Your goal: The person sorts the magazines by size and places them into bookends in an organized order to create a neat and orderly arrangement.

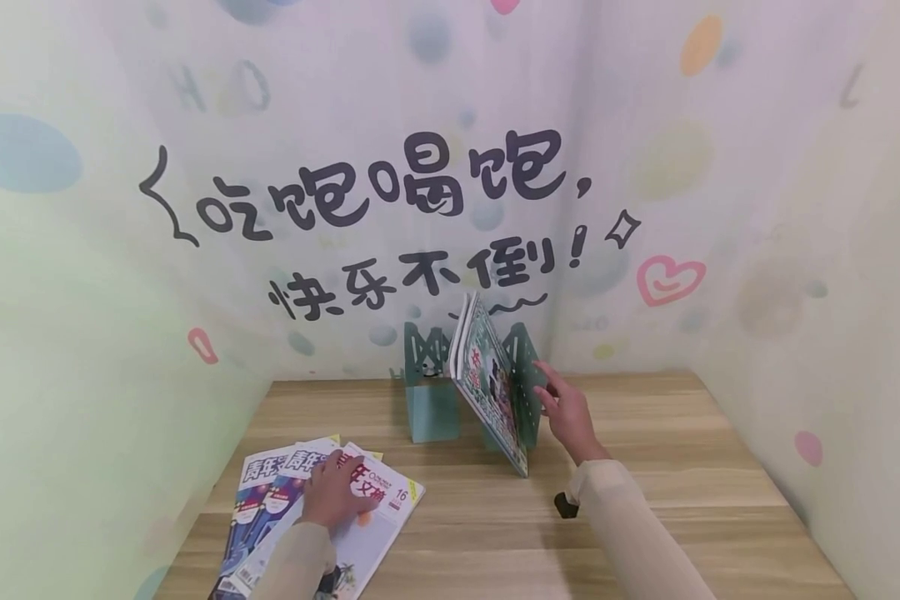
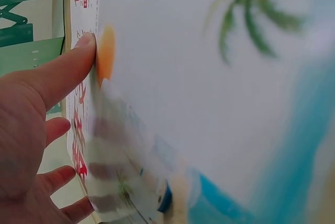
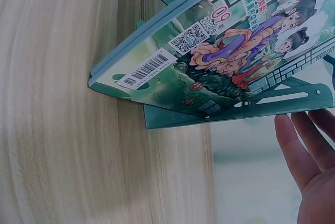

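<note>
Reading “16”, one magazine (image 1: 378, 533) lies left of a “09” issue (image 3: 225, 56).

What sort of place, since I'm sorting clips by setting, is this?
Probably an indoor booth or desk nook: a wood-grain tabletop meets a wall printed with Chinese lettering, and magazines lie near a green bookend.

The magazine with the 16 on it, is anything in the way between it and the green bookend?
Nothing visible stands between the magazine numbered 16 and the green bookend, just wooden tabletop. The left hand rests on that magazine. Inside the bookend, though, leaning magazines take up part of the space.
</note>
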Demonstrator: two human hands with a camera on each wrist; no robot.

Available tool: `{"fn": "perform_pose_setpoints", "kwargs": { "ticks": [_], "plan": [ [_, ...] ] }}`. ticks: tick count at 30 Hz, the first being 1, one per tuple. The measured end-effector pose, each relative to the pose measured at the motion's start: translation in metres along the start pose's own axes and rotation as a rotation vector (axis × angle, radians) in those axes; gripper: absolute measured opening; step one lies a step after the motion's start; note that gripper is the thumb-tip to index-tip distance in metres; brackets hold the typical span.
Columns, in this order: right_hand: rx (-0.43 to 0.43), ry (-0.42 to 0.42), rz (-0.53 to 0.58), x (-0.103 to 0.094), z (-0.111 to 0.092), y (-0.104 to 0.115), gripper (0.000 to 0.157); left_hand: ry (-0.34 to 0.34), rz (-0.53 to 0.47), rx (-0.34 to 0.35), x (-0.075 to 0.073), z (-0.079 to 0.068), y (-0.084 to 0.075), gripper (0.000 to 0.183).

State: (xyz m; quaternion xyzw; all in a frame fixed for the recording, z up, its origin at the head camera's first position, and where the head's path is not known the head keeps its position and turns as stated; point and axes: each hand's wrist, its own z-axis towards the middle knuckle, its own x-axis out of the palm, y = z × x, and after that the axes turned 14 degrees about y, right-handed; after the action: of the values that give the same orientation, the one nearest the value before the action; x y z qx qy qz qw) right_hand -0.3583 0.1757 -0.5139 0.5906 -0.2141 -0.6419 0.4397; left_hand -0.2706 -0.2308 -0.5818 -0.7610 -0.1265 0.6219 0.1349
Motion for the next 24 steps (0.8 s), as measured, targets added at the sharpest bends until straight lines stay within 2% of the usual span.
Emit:
{"fn": "perform_pose_setpoints", "kwargs": {
  "ticks": [12,17,20,24],
  "plan": [
    [0.006,-0.001,-0.006,0.001,0.002,0.001,0.047,0.035,-0.004,-0.023,-0.001,0.007,0.006,0.089],
    [0.002,-0.009,-0.004,0.001,0.002,0.000,0.047,0.078,-0.021,-0.053,-0.004,0.009,0.007,0.094],
    [0.003,-0.011,-0.005,0.001,0.001,-0.001,0.047,0.104,-0.018,-0.064,-0.004,0.011,0.009,0.093],
    [0.015,-0.010,-0.006,0.001,0.001,-0.001,0.047,0.112,-0.003,-0.045,-0.005,0.012,0.012,0.090]
  ]
}}
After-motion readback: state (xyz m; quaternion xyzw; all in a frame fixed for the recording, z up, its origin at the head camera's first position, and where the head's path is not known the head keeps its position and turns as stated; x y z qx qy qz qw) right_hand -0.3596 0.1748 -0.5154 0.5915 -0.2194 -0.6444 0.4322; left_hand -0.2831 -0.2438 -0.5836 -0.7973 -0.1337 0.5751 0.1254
